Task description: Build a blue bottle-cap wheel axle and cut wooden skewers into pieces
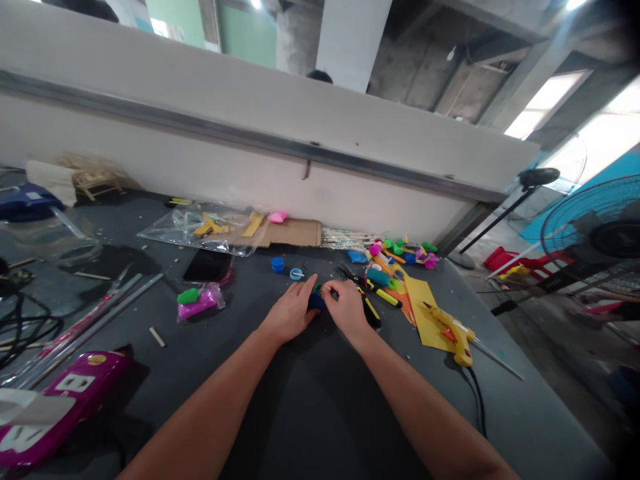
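While the left hand (291,311) is gripping a small, rounded, dark-blue lump (316,299) at twelve o'clock, the right hand (345,308) is pinching fingertips together, contents unreadable; handwork is apparently midway, its finish not showing.

A yellow glue gun (463,340) rests on a yellow sheet (419,297) atop the bench (525,427) as a fan (616,239) stands beyond at right.
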Demonstrator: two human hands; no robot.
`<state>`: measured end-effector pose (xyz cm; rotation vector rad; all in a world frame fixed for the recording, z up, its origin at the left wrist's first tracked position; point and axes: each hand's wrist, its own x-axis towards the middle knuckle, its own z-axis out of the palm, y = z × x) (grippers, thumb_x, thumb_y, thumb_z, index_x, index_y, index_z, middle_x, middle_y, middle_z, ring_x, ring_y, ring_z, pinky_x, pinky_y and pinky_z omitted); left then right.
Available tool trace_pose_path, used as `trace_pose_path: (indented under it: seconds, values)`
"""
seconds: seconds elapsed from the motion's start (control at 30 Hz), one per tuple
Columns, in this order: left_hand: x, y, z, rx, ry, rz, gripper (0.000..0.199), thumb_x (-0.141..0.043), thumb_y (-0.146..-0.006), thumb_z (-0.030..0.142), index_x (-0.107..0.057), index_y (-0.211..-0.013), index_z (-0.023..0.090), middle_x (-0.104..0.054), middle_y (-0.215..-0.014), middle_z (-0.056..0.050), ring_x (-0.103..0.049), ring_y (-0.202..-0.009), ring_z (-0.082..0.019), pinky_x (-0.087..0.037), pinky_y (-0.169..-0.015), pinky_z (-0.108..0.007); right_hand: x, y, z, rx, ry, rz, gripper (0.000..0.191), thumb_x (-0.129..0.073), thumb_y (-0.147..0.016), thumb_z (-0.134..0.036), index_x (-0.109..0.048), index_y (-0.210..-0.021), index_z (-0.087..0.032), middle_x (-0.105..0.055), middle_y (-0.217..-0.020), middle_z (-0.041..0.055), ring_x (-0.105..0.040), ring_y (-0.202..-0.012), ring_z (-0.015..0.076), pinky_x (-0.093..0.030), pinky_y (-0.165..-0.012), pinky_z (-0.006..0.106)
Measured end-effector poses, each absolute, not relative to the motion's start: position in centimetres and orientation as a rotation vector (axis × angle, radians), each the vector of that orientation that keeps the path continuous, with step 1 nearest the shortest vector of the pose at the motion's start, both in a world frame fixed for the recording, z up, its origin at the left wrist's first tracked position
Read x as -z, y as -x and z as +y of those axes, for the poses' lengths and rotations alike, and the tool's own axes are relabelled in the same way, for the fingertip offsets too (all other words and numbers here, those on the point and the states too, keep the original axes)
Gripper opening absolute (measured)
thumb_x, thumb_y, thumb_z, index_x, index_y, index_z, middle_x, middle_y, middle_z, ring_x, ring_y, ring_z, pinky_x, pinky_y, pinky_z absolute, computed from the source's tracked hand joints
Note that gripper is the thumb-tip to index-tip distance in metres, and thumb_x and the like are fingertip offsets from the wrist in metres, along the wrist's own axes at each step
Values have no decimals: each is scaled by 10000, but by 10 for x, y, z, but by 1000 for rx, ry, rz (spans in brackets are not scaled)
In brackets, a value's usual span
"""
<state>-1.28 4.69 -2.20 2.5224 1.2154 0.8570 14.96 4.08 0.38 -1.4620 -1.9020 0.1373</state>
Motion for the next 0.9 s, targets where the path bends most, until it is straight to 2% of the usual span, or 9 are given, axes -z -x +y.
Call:
trace_pose_path:
  seconds: [0.13, 0.23, 0.33, 0.43, 0.5, 0.63, 0.9]
  values:
    - [21, 13, 47, -864, -2557, 1232, 716, -595, -781, 253, -225, -1386, 158, -499, -1287, -154, -478, -1169, -270, -391, -971, -427, -7, -152, 42, -204, 1459, -1880, 181, -514, -817, -215, -673, -731, -216, -697, -759, 9, -590, -754, 183, -390, -782, 302]
    - [20, 13, 47, -878, -2538, 1265, 636, -614, -781, 301, -320, -1333, 186, -534, -1242, -124, -498, -1135, -261, -411, -943, -418, -6, -155, 44, -256, 1485, -1848, 189, -518, -818, -245, -699, -768, -222, -711, -791, 11, -602, -775, 186, -408, -777, 306]
    - [20, 15, 48, -904, -2504, 1312, 521, -659, -746, 400, -474, -1185, 189, -588, -1112, -97, -520, -1070, -266, -433, -902, -415, -2, -158, 45, -289, 1482, -1830, 186, -529, -820, -269, -710, -842, -231, -715, -847, 19, -605, -829, 195, -424, -791, 313]
    - [19, 16, 50, -926, -2490, 1317, 449, -697, -697, 449, -557, -1027, 178, -607, -968, -74, -538, -968, -255, -450, -860, -403, 1, -159, 46, -311, 1474, -1803, 186, -550, -810, -273, -694, -921, -238, -701, -856, 25, -598, -846, 195, -438, -786, 307]
    - [19, 17, 51, -929, -2493, 1311, 407, -710, -686, 440, -577, -964, 174, -604, -910, -60, -537, -917, -245, -456, -838, -393, 2, -160, 45, -332, 1472, -1786, 175, -572, -795, -274, -685, -922, -236, -690, -840, 24, -592, -825, 188, -445, -765, 296]
    - [19, 17, 51, -928, -2503, 1298, 355, -709, -694, 420, -583, -920, 177, -593, -876, -50, -530, -895, -240, -459, -822, -390, 0, -158, 44, -334, 1481, -1816, 114, -597, -777, -295, -687, -803, -231, -681, -780, 16, -577, -802, 189, -430, -744, 295]
    - [19, 16, 49, -906, -2522, 1291, 309, -673, -730, 422, -571, -878, 172, -583, -848, -56, -533, -879, -236, -461, -795, -381, -3, -158, 47, -342, 1527, -1806, 139, -592, -773, -308, -686, -727, -217, -687, -723, 10, -590, -735, 183, -413, -698, 279]
